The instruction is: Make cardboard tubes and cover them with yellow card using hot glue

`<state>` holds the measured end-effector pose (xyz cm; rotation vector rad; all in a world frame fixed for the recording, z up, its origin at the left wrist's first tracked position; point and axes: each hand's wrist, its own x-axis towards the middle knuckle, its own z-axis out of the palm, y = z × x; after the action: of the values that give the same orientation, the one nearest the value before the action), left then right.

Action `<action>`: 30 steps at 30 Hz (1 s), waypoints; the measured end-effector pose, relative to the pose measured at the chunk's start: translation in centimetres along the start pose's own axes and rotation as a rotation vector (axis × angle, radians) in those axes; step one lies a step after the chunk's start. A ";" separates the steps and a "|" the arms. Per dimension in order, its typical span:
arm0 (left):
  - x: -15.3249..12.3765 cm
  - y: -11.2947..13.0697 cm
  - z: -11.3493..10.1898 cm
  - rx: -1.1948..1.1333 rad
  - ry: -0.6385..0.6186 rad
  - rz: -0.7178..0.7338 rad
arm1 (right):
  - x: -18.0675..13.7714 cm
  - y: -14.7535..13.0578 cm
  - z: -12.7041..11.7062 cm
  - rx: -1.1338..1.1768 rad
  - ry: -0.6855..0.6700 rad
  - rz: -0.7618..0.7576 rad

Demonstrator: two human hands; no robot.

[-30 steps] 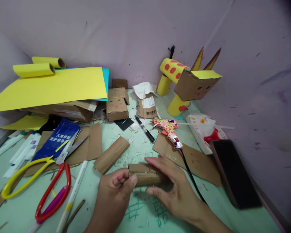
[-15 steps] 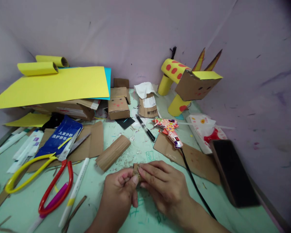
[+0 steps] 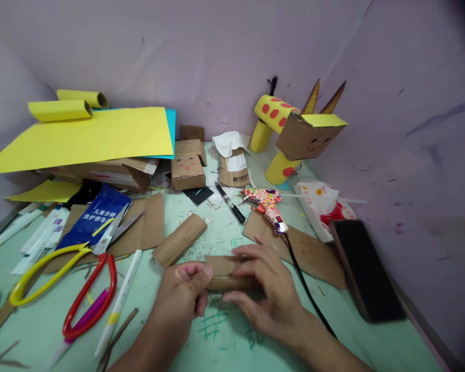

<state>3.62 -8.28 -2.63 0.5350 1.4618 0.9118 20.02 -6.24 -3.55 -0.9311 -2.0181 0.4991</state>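
Observation:
A small folded piece of brown cardboard (image 3: 222, 274) is held low over the table at the front middle, creased lengthwise. My left hand (image 3: 182, 294) pinches its left end between thumb and fingers. Around its right part, my right hand (image 3: 265, 289) curves loosely, fingers along the top edge and thumb at the lower side; the right end is hidden behind those fingers. Just beyond my left hand lies a rolled cardboard tube (image 3: 181, 238). A floral hot glue gun (image 3: 268, 204) rests past my right hand, partly over a flat cardboard strip (image 3: 313, 256).
Scissors with yellow and red handles (image 3: 110, 289), a white marker (image 3: 118, 305) and a blue packet (image 3: 96, 214) lie left. A cardboard giraffe (image 3: 284, 134) stands at the back, a phone (image 3: 366, 271) lies right. Yellow sheets (image 3: 101, 132) cover a box. The glue gun's cord (image 3: 302, 279) passes my right hand.
My right hand has opened out and shifted slightly right, showing more of the cardboard piece. My left hand has moved a little left, still pinching its end.

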 end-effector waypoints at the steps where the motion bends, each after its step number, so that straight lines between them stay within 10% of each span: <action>1: 0.0 0.1 0.0 -0.004 0.025 0.017 | 0.0 0.2 -0.4 0.030 0.065 0.106; 5: -0.1 0.4 0.0 -0.002 0.075 0.070 | 0.4 0.9 -1.6 0.270 0.224 0.607; 12: -1.1 -0.1 1.0 0.189 0.181 0.263 | 0.8 0.6 -0.8 0.595 -0.005 0.958; 19: -1.4 -0.2 1.0 0.335 0.175 0.396 | 1.0 0.9 -0.3 0.752 -0.090 1.010; 30: -0.8 1.3 1.1 0.121 -0.152 0.140 | -0.4 -1.0 0.4 0.559 0.094 0.831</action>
<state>4.55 -7.90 -1.03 0.7876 1.3601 0.8748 19.42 -7.20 -3.41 -1.3572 -1.2143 1.3513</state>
